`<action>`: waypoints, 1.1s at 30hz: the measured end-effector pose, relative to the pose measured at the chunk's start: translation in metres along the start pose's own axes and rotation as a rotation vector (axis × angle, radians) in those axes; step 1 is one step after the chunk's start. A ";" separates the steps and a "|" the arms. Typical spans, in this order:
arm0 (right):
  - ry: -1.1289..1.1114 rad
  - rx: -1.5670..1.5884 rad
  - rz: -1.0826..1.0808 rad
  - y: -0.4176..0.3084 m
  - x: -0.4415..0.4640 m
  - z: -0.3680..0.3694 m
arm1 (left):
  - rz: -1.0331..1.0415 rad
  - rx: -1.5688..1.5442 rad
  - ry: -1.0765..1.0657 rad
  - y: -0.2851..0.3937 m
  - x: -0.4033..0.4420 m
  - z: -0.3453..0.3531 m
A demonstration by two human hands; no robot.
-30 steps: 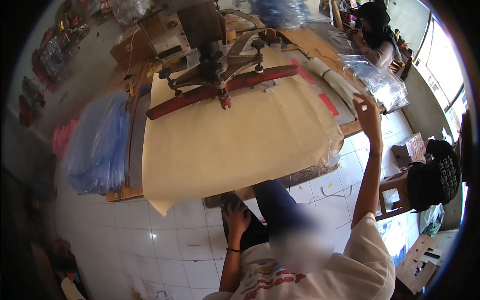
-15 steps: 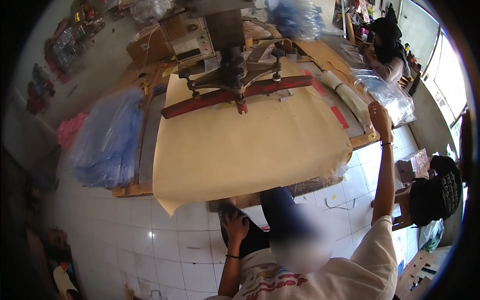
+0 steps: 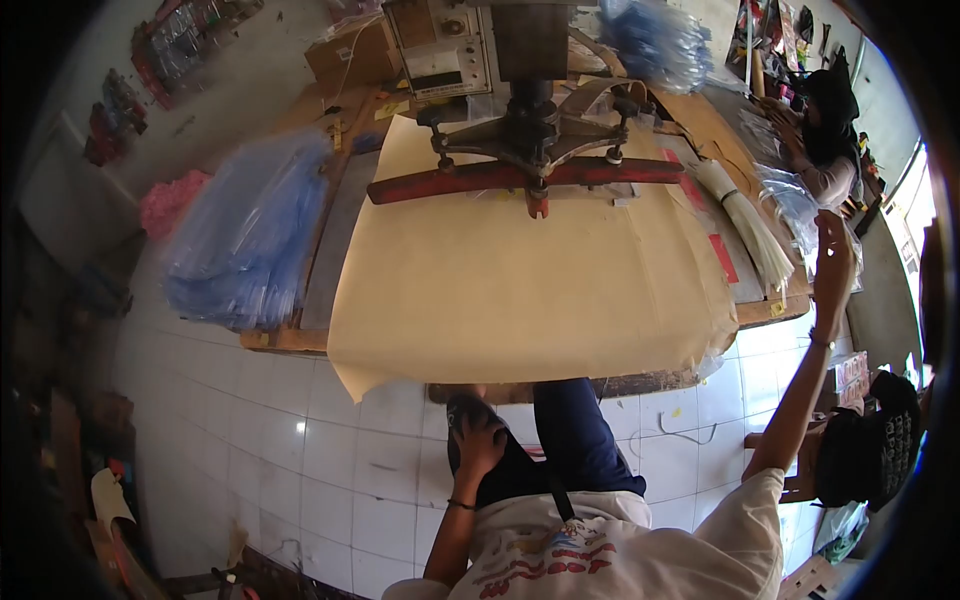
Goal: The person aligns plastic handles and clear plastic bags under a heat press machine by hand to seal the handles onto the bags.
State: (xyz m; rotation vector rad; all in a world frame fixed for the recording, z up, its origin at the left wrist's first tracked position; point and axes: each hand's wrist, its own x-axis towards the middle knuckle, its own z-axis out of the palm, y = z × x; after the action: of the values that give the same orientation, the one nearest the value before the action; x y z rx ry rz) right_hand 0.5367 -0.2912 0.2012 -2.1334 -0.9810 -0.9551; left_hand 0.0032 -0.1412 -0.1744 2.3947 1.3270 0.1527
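My left hand [image 3: 480, 447] lies on my dark-trousered knee, fingers spread, holding nothing. My right hand [image 3: 836, 262] is stretched out to the far right with its fingers curled together. It is at the edge of a pile of clear plastic sheets [image 3: 790, 200], and whatever its fingers may hold is too small to make out. Left of that hand, a tied bundle of whitish strips [image 3: 745, 225] lies along the table. In front of me a large tan sheet [image 3: 530, 290] covers the work surface, under a press with a red curved bar [image 3: 450, 183].
A stack of bluish plastic sheets [image 3: 250, 230] lies at the table's left, with a pink bundle [image 3: 172, 203] beyond. A control box [image 3: 438, 50] stands at the back. Another person [image 3: 830, 130] works at the far right. A stool [image 3: 820, 455] with a black cover stands lower right.
The view has shifted, so the table and press appear farther right. My right hand has stayed by the clear plastic, now nearer its outer edge. My left hand remains on the knee.
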 end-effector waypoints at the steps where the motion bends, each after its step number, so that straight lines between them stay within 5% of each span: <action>1: -0.037 0.081 0.075 -0.035 0.001 -0.019 | 0.069 -0.215 -0.143 0.000 0.006 -0.017; 3: -0.120 0.211 -0.036 -0.066 -0.002 -0.044 | 0.199 -0.645 -0.449 0.012 0.020 -0.076; 5: -0.242 0.328 -0.100 -0.110 -0.010 -0.060 | 0.197 -0.838 -0.523 0.057 0.021 -0.160; 8: -0.409 0.553 -0.312 -0.164 -0.016 -0.059 | 0.517 -0.921 0.117 0.117 0.030 -0.248; 10: -0.480 0.680 -0.413 -0.188 -0.019 -0.041 | 0.650 -0.495 0.579 0.158 0.046 -0.292; 13: -0.563 0.822 -0.422 -0.223 -0.031 -0.008 | 0.699 -0.632 0.302 0.174 0.071 -0.287; 17: -0.687 0.877 -0.403 -0.241 -0.044 0.030 | 0.431 -1.382 -0.343 0.173 0.093 -0.267; 22: -0.772 0.862 -0.464 -0.244 -0.051 0.066 | 0.235 -1.594 -0.294 0.164 0.106 -0.272; 33: -0.760 0.697 -0.428 -0.206 -0.037 0.141 | 0.297 -0.838 0.227 0.086 0.181 -0.286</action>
State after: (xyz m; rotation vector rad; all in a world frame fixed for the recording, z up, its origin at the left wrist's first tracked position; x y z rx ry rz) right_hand 0.4030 -0.0875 0.1364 -1.6800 -1.8546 0.1217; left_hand 0.0888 0.0515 0.1035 1.8403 0.7426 0.8922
